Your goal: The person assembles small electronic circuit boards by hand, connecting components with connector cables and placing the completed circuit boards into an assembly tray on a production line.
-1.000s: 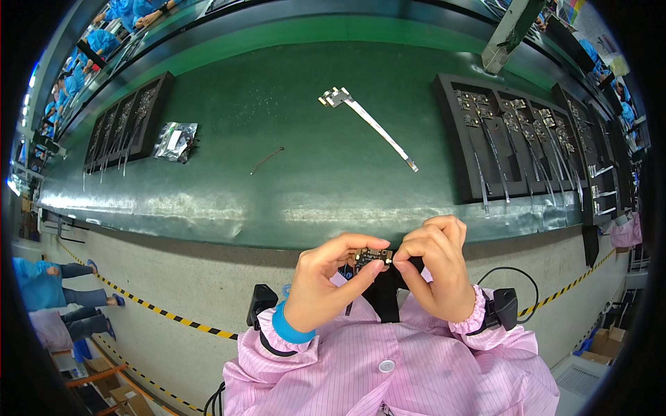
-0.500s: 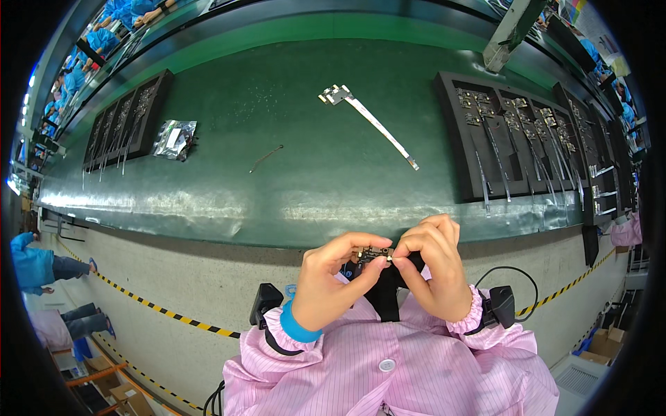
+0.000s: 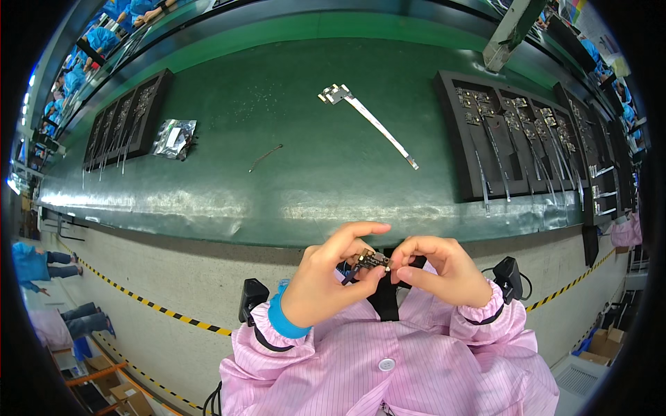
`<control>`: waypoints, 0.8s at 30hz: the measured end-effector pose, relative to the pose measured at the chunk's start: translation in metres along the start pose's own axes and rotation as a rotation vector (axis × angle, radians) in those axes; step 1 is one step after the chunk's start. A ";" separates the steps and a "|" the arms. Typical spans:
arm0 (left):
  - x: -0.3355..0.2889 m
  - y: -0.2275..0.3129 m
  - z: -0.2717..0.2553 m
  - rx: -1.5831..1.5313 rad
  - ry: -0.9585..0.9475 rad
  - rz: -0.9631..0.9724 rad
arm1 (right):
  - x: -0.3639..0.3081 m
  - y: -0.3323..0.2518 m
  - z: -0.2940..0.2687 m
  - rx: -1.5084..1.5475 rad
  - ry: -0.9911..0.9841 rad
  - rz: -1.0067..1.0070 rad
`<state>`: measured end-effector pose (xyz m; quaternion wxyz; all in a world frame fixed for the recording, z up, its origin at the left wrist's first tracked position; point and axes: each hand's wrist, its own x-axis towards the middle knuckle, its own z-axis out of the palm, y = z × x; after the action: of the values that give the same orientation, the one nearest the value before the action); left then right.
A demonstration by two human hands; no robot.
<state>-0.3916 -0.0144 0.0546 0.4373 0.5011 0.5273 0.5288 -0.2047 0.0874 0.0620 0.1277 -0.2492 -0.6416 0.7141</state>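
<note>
Above my lap, just off the bench's near edge, my left hand (image 3: 313, 279) grips a small dark circuit board (image 3: 372, 260) with a pale connector at its right end. Its thumb and lower fingers hold the board, while the index finger is lifted and stretched out above it. At the board's right end is my right hand (image 3: 438, 270), thumb and index finger bent close together. What lies between those fingertips is too small to make out. Farther off on the bench lies another board (image 3: 337, 94) with a long white flat cable (image 3: 381, 130).
A thin dark cable (image 3: 266, 158) lies on the green bench (image 3: 229, 201). To the left are a black tray (image 3: 158, 114) of parts and a silvery bag (image 3: 173, 139). Black trays (image 3: 451, 139) with boards and cables stand on the right. A post (image 3: 511, 45) rises at the back right.
My left index finger has lifted off the board, and the board has tilted. My right hand has turned flatter and lower, its fingers still by the board's right end.
</note>
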 end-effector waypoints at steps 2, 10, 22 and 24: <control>0.003 0.016 -0.003 0.126 -0.146 -0.139 | 0.000 -0.003 -0.004 -0.042 -0.025 0.034; 0.006 0.018 -0.006 0.159 -0.264 -0.085 | 0.000 -0.004 -0.004 -0.212 -0.055 -0.013; -0.002 0.014 0.001 0.703 0.213 0.411 | 0.002 0.010 0.005 0.035 0.152 -0.049; -0.001 0.011 0.009 0.726 0.211 0.470 | 0.002 0.011 0.008 0.106 0.153 -0.078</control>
<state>-0.3821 -0.0154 0.0647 0.0446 0.6716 0.5925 0.4425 -0.2097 0.0797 0.0508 0.2169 -0.2706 -0.6004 0.7206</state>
